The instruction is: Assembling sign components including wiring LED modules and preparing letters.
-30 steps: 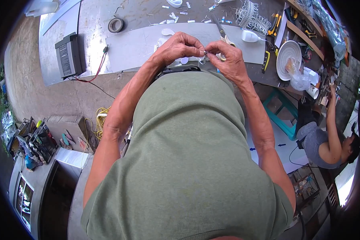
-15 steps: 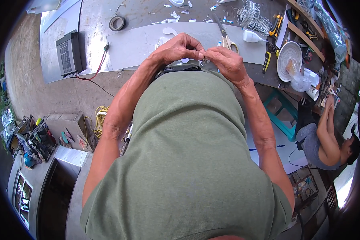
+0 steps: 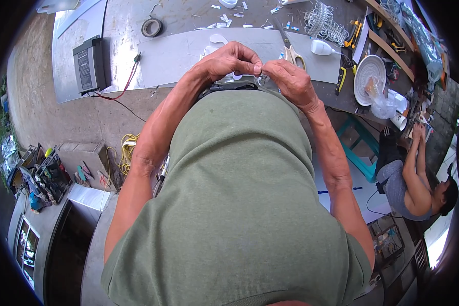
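My left hand (image 3: 233, 60) is closed in a pinch, thumb against fingertips, at the near edge of the work table. Its fingertips meet those of my right hand (image 3: 292, 81), also pinched. Between and just below them shows a small, pale, shiny loop-like piece (image 3: 261, 80), too small and covered to name. Beyond my right hand lie scissors (image 3: 293, 55) with cream handles. White curved pieces (image 3: 219, 39) rest on the grey sheet (image 3: 178, 56) behind my left hand, which partly hides them.
A black box with leads (image 3: 90, 66) and a tape roll (image 3: 151, 28) are at left. At right are a white squeeze bottle (image 3: 322, 47), coiled white strands (image 3: 325, 25), a yellow-black cutter (image 3: 340, 81), a round white plate (image 3: 367, 71), a teal stool (image 3: 359, 145) and another person (image 3: 405, 178).
My hands stay pinched together in almost the same place. The view has shifted slightly, and the other person's arms have moved a little.
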`<state>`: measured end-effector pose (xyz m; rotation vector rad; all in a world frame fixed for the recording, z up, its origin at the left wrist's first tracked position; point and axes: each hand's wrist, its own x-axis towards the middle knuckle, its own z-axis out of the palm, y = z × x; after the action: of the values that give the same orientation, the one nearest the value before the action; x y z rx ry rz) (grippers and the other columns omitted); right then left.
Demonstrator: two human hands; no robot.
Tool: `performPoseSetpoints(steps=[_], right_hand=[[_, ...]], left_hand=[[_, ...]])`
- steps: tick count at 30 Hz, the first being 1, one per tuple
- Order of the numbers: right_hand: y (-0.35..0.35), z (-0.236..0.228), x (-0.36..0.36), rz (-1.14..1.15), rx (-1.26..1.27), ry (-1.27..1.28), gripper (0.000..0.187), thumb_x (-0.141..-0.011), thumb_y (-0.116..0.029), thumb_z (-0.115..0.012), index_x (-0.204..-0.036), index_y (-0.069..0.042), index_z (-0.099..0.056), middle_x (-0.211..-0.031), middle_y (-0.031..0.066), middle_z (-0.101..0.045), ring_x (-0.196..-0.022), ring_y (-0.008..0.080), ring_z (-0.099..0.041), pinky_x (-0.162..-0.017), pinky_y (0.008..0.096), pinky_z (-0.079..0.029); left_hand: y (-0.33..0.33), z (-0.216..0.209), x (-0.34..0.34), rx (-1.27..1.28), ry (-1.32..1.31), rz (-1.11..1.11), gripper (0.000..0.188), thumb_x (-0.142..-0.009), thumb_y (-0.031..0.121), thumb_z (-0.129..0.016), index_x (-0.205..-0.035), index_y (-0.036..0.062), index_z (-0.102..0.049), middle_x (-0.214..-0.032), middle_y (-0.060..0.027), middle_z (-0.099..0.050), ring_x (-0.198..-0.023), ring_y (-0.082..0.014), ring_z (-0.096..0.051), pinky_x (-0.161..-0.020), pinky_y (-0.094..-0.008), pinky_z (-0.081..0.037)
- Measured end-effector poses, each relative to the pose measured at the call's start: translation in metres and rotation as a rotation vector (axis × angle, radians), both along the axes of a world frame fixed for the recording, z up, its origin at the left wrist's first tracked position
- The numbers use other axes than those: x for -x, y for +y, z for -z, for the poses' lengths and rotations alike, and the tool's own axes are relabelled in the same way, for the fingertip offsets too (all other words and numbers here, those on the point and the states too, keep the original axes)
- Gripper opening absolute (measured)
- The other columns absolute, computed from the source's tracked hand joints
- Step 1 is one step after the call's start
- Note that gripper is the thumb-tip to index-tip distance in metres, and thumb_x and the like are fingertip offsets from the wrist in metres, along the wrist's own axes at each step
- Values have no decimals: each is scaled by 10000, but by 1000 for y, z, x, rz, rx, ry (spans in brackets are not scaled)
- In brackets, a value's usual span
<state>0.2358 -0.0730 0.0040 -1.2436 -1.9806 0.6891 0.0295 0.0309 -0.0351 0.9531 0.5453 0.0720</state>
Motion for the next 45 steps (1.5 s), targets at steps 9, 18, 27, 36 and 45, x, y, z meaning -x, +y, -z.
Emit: performPoseSetpoints(steps=[9, 18, 27, 36, 45], right_hand=[[1, -4, -3, -66, -72, -95, 315, -828, 21, -632, -1133, -45, -672, -995, 99, -688, -873, 246, -681, -748, 349, -560], [4, -13, -3, -163, -180, -244, 307, -848, -28, -640, -1153, 1, -636, -975, 86, -667, -883, 235, -663, -728, 358, -542], [-1, -5, 4, 128, 262, 101, 148, -920, -93, -655, -1034, -23, -592, -869, 100, -664, -761, 230, -672, -686, 341, -541], [3, -21, 0, 124, 264, 107, 240, -886, -65, -690, -1118, -20, -641, -953, 103, -686, -820, 217, -683, -732, 338, -558], [2, -12, 3, 9, -87, -169, 269, -807, -10, -680, -1075, -10, -658, -938, 121, -667, -822, 271, -653, -715, 373, -537]], left_hand=[[0, 2, 1, 41, -27, -12, 131, -838, 117, -764, -919, 16, -742, -773, -9, -694, -617, -58, -492, -561, -221, -379], [0, 2, 1, 106, -63, -8, 134, -839, 122, -765, -920, 18, -744, -769, -5, -691, -611, -64, -502, -555, -225, -391], [-2, -1, -1, 35, -48, -19, 132, -843, 134, -765, -917, 26, -747, -780, -9, -699, -633, -58, -525, -563, -224, -394], [-1, 0, -2, 32, 13, -58, 120, -842, 125, -755, -898, 19, -744, -787, -40, -710, -632, -68, -535, -556, -226, -400], [-1, -4, -4, -76, 80, -72, 133, -814, 131, -759, -878, 15, -748, -753, -41, -702, -633, -84, -553, -538, -241, -395]])
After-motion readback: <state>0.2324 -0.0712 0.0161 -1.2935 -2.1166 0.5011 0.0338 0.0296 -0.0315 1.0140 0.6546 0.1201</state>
